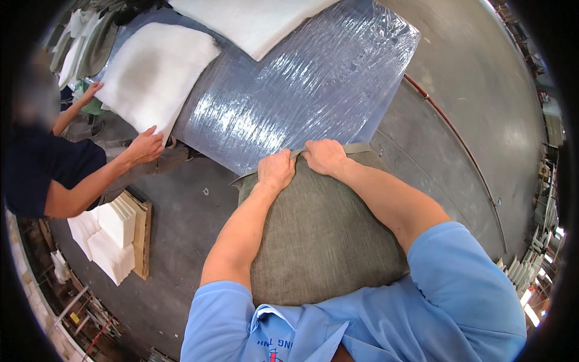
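Note:
A grey-green fabric cushion (325, 235), plump and squarish, rests against my body with its far edge at the table. My left hand (277, 169) is closed on the cover's far edge, near its middle. Just to the right, my right hand (324, 157) grips the same edge, with the fingers of both hands curled over the rim. Between and beside my hands runs the cover's edge strip (357, 148). What lies inside the cover is hidden. Beyond my hands spreads the table (289, 90), wrapped in shiny clear plastic film.
At left, a co-worker in a dark shirt holds a white padding sheet (160, 66) by its edge. Another white sheet (253, 21) lies across the table's far side. White pads (111, 235) are stacked on a wooden pallet (143, 241) on the floor. A reddish hose (458, 136) curves along the floor at right.

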`<state>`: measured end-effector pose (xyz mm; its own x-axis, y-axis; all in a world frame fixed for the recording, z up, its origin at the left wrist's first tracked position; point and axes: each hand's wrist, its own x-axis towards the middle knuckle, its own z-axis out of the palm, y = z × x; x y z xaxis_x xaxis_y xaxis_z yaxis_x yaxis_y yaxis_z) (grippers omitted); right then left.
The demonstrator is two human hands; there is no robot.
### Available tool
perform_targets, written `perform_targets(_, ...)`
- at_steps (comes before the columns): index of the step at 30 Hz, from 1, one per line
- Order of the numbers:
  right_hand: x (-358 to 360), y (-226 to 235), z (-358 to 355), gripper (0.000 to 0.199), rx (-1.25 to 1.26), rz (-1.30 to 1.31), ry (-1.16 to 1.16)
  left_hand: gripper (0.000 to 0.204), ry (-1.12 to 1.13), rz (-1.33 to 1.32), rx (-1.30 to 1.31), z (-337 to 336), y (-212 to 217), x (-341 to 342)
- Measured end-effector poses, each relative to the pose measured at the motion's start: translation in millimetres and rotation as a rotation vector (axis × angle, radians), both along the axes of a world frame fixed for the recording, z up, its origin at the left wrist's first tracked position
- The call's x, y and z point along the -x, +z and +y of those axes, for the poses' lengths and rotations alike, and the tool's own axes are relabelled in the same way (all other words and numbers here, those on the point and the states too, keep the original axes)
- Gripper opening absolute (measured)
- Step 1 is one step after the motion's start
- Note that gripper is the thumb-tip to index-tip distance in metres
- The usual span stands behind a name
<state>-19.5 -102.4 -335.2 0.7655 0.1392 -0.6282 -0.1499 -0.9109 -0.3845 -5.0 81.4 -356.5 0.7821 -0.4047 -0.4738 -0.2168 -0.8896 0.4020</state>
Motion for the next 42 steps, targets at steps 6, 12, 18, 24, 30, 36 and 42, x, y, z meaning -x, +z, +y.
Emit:
perform_targets(6,0,-13,2,0.033,0.031,-0.137,0.013,0.029,0.033,-0.090,0.088,2,-17,-3)
perform_targets(12,-14,-26,0,0.034,0.020,-0.159,0.031,0.030,0.048,-0.141,0.129,1,-31,-15)
perform_targets(18,-5,-27,-6,0.046,-0.010,-0.165,0.050,0.029,0.035,-0.202,0.137,4,-34,-5)
perform_targets(24,5,-7,-33,0.060,-0.002,-0.103,0.102,0.027,0.067,-0.226,0.130,3,-36,-8)
perform_targets(30,0,-19,-35,0.061,-0.011,-0.209,0.075,0.028,0.066,-0.144,0.100,-2,-35,-9)
perform_targets(36,-8,-25,-31,0.059,0.010,-0.199,0.070,0.032,-0.002,-0.151,0.051,-3,-32,-14)
perform_targets(42,-7,-18,-35,0.060,0.016,-0.168,0.036,0.056,-0.063,0.015,0.162,27,0,-10)
